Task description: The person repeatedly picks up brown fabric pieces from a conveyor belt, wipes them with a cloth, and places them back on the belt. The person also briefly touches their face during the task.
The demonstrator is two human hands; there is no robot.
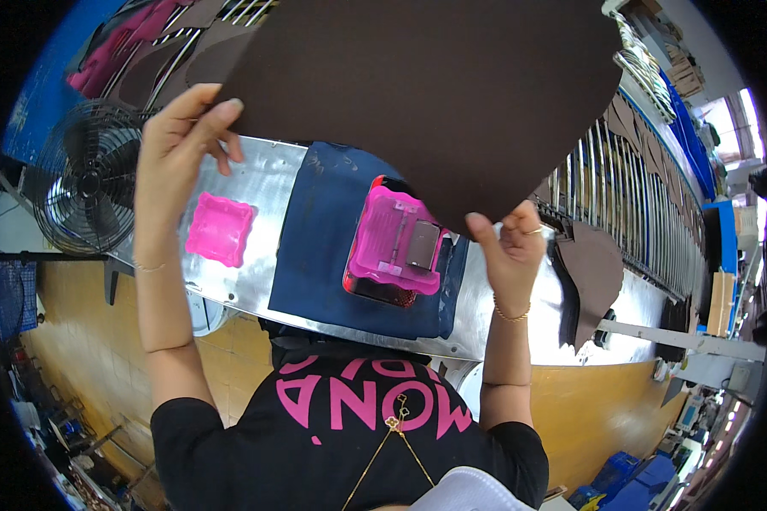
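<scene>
Left hand (181, 145) pinching the near-left edge of a large dark brown, flat, flexible leather-like sheet (426, 94); right hand (513, 247) gripping its lower right corner, keeping the sheet spread and lifted clear above the shiny metal worktop (256, 192). Below and between the hands, pink plastic tray with a metal block (396, 243) on dark blue cloth (324, 247). Beneath the left hand, small pink scalloped dish (220, 228); beyond it, black wire fan (89, 179).
</scene>
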